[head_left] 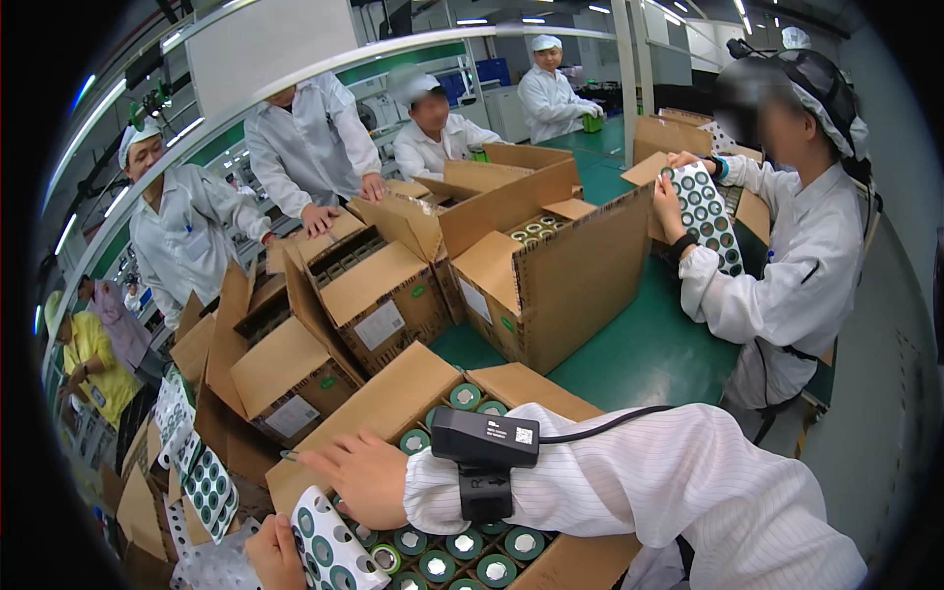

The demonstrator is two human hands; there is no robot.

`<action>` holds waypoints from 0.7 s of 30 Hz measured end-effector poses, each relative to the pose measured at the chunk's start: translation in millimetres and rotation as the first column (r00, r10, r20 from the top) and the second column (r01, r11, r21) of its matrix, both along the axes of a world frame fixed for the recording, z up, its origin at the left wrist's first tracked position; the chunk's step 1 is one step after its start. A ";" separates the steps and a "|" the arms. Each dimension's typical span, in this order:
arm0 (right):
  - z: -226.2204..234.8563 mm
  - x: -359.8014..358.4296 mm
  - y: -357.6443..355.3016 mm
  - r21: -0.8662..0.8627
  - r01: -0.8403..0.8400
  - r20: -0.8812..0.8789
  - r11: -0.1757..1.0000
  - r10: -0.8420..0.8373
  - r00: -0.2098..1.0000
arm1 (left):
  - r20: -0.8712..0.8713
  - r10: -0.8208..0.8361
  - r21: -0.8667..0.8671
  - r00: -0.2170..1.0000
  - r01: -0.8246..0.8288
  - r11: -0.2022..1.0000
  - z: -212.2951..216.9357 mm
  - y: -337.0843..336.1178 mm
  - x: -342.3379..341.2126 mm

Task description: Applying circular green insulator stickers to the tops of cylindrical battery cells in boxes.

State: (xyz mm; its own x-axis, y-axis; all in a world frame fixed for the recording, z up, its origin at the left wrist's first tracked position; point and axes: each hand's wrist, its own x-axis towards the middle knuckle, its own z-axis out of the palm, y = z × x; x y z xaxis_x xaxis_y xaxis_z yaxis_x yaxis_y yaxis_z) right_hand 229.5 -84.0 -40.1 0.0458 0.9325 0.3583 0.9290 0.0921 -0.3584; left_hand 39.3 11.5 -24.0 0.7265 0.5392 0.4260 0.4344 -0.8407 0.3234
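Observation:
My left hand (274, 555) pinches the edge of a white sheet of green ring stickers (329, 544), tilted over the near box's left side. My right hand (362, 479) reaches palm down across the open cardboard box (393, 393), fingers slightly blurred. At its fingertips shows a thin green sliver, seemingly a ring sticker (287, 454) seen edge-on; the thumb is hidden. Inside the box stand several cylindrical cells (464, 544) with green rings round their pale metal tops; one cell (385, 560) looks brighter green. My right wrist wears a black strapped device (485, 440).
More open cartons (580, 285) crowd the green table (678, 339). Sticker sheets (209, 492) hang over boxes at the left. At the right a co-worker (787, 236) holds another sticker sheet (703, 211). Several people in white stand across the table. A black cable (610, 423) runs along my right sleeve.

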 end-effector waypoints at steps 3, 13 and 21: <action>-0.6 1.3 -1.5 -0.017 0.003 0.001 1.000 -0.003 1.000 | -0.043 0.038 -0.025 0.998 -0.039 0.999 -2.0 -0.2 1.4; -3.0 1.9 0.7 -0.011 0.014 -0.002 1.000 -0.014 1.000 | -0.011 0.022 -0.057 1.000 -0.023 0.998 2.7 -6.6 4.0; 0.8 0.7 -0.3 -0.043 0.013 -0.019 0.999 -0.014 1.000 | 0.038 -0.015 -0.084 0.999 0.018 0.996 2.2 -7.5 3.9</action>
State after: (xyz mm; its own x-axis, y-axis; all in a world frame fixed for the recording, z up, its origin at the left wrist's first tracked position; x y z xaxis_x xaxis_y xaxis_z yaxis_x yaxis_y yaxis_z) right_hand 230.2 -84.3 -39.3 0.0653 0.9461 0.3172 0.9229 0.0636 -0.3796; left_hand 43.2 4.0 -21.8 0.7198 0.5627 0.4066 0.4073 -0.8166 0.4091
